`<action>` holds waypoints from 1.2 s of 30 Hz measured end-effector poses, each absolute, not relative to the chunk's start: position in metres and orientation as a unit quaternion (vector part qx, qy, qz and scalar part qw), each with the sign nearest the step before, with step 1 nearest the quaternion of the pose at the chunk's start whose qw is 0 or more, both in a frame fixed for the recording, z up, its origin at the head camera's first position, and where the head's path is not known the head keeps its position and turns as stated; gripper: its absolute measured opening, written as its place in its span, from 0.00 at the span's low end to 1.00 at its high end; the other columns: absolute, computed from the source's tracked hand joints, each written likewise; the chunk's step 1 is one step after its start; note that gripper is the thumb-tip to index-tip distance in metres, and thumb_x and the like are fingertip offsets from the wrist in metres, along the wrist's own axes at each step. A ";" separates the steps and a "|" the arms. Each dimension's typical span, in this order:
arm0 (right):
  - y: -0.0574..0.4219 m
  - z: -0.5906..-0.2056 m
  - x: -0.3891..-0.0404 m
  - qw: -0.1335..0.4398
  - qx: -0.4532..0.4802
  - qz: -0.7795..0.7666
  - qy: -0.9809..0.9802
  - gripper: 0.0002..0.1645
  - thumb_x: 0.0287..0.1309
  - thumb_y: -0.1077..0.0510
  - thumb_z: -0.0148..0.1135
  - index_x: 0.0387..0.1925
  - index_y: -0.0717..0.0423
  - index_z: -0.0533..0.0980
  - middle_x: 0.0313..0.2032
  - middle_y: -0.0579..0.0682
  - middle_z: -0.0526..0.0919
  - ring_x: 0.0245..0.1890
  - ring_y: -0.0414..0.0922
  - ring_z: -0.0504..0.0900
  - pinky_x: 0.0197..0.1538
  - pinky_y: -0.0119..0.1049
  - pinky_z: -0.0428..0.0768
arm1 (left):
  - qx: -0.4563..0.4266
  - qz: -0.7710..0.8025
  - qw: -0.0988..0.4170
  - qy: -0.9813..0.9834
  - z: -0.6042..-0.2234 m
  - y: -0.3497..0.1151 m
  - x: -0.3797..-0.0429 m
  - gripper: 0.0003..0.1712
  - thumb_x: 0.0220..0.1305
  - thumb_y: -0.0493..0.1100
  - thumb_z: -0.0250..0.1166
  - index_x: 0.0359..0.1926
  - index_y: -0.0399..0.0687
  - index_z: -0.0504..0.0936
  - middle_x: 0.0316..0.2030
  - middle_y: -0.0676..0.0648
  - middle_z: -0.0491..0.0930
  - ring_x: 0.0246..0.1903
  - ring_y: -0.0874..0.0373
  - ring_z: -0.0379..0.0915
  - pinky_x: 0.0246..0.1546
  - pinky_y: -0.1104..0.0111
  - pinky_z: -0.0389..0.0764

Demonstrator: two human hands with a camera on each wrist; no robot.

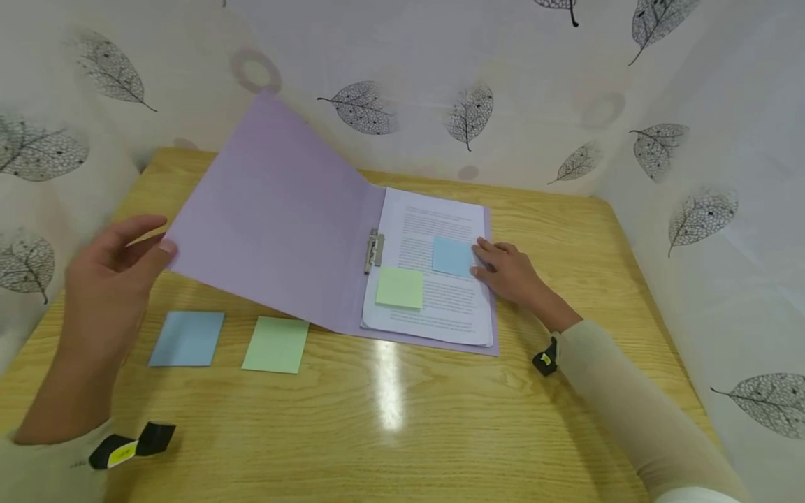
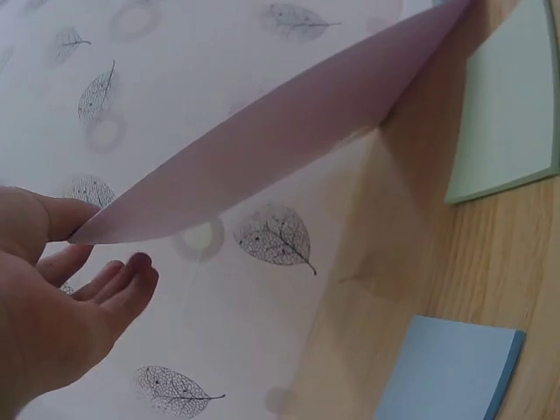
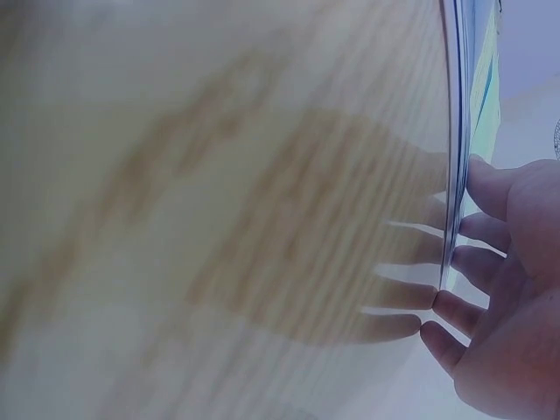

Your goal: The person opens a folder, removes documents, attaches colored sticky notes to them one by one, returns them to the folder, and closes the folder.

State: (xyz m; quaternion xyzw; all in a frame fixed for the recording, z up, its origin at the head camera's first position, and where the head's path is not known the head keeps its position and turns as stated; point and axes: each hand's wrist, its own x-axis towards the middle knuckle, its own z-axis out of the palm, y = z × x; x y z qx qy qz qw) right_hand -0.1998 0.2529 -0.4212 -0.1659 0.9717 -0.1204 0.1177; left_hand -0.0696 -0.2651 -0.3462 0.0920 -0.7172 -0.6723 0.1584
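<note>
A purple folder [image 1: 277,230] lies on the table with its cover raised and tilted at the left. The outer corner of that cover is pinched between thumb and fingers of my left hand [image 1: 116,272]. Printed sheets [image 1: 434,209] sit in the folder's right half, beside a metal clip [image 1: 374,251]. On the top sheet are a light green sticky note [image 1: 400,288] and a blue sticky note [image 1: 451,256]. My right hand [image 1: 511,274] rests at the right edge of the sheets and folder, its fingertips beside the blue note. The right wrist view shows those fingertips [image 3: 455,311] along the edge.
Left of the folder, a blue sticky pad [image 1: 187,339] and a light green sticky pad [image 1: 275,345] lie on the wooden table [image 1: 302,433]. The raised cover hangs close above the green pad. A leaf-patterned wall covering [image 1: 415,56] surrounds the table at the back and sides.
</note>
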 end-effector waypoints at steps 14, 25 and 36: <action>0.254 -0.424 -0.199 0.117 -0.160 -0.121 0.973 0.36 0.75 0.48 0.52 0.76 0.57 0.58 0.79 0.55 0.52 0.76 0.65 0.52 0.73 0.67 0.51 | -0.067 -0.762 0.148 -0.627 -0.315 -0.213 -0.073 0.24 0.68 0.29 0.61 0.65 0.37 0.75 0.58 0.45 0.78 0.54 0.56 0.76 0.51 0.79 0.79; 0.255 -0.423 -0.204 0.114 -0.164 -0.130 0.971 0.38 0.72 0.45 0.55 0.75 0.56 0.61 0.78 0.54 0.55 0.75 0.65 0.53 0.73 0.66 0.52 | -0.206 -0.478 -0.021 -0.854 -0.343 -0.131 -0.089 0.45 0.70 0.52 0.63 0.79 0.70 0.49 0.78 0.53 0.50 0.73 0.48 0.57 0.66 0.43 0.69; 0.281 -0.414 -0.214 0.087 -0.162 -0.282 0.942 0.32 0.75 0.49 0.53 0.75 0.54 0.63 0.77 0.59 0.58 0.75 0.62 0.58 0.73 0.60 0.62 | -0.272 -0.250 -0.002 -0.929 -0.393 -0.060 -0.095 0.45 0.68 0.54 0.64 0.80 0.57 0.52 0.78 0.40 0.50 0.77 0.44 0.50 0.66 0.48 0.72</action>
